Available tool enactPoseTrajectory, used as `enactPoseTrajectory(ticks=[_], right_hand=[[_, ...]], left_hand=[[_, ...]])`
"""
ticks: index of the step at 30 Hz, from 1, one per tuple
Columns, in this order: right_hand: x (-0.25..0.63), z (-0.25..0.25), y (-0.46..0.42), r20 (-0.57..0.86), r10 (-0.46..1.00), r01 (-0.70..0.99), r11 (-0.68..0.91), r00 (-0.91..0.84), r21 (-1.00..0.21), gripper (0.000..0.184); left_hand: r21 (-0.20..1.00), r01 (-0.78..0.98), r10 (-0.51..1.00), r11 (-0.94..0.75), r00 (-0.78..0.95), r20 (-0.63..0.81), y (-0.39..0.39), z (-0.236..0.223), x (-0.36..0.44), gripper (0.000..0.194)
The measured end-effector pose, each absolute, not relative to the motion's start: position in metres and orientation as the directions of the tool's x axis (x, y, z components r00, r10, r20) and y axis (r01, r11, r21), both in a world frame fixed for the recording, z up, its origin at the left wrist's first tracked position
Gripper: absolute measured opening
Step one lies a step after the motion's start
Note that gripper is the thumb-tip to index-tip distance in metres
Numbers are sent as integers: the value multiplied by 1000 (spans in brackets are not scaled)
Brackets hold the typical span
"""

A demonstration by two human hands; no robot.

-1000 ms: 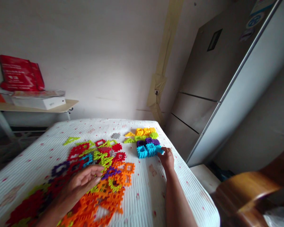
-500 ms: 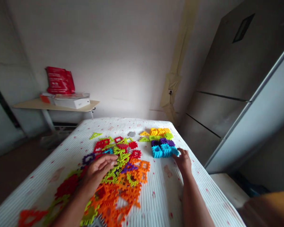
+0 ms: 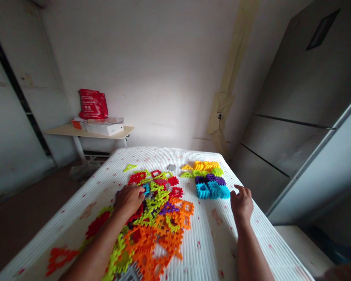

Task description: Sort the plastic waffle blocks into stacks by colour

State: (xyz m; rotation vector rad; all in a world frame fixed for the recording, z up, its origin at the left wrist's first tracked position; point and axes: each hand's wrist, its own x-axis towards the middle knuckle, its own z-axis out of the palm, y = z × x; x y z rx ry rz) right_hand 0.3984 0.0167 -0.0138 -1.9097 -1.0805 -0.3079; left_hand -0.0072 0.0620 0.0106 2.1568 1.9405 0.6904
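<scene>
left hand (image 3: 128, 201): curled down onto the loose heap of plastic pieces (image 3: 160, 218), cannot tell if clamped on one | right hand (image 3: 241, 203): fingers spread apart, lifted off the stacked blue blocks (image 3: 213, 191) since the earlier frame, now just beside them | all on white ribbed mattress (image 3: 210, 249)

Left hand (image 3: 128, 201): 1
Right hand (image 3: 241, 203): 1
Loose heap of plastic blocks (image 3: 155, 218): 1
Sorted block groups (image 3: 210, 183): 4, one each yellow, green, purple, blue
Mattress (image 3: 210, 249): 1
Side table (image 3: 67, 130): 1
Red bag (image 3: 93, 104): 1
White box (image 3: 105, 130): 1
Fridge (image 3: 292, 97): 1
</scene>
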Motion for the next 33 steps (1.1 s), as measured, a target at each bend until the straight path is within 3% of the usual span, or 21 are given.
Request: enactPoseTrajectory(ticks=[5,10,14,18,23,28,33], right_hand=[[397,-13,16,591,553,784,-207,587,-585,35],[396,-12,16,633,534,808,-183,561,-561,35],[394,-13,17,656,527,822,-167,541,-544,34],[387,-13,18,678,543,843,-113,495,-526,33],[361,-12,19,726,599,880,72,338,-469,31],[313,0,7,750,654,774,421,103,-473,22],[259,13,-12,699,715,503,600,11,-622,13]], left_hand=[[337,930,969,-145,65,238,68,6,0,16],[398,895,956,-204,94,277,74,8,2,14],[533,803,941,-265,94,326,80,19,1,14],[684,667,947,-295,108,303,71,38,-1,31],[958,222,978,-184,142,155,37,54,7,37],[913,242,945,-327,110,309,18,40,24,25],[752,433,860,-496,130,493,6,25,38,16]])
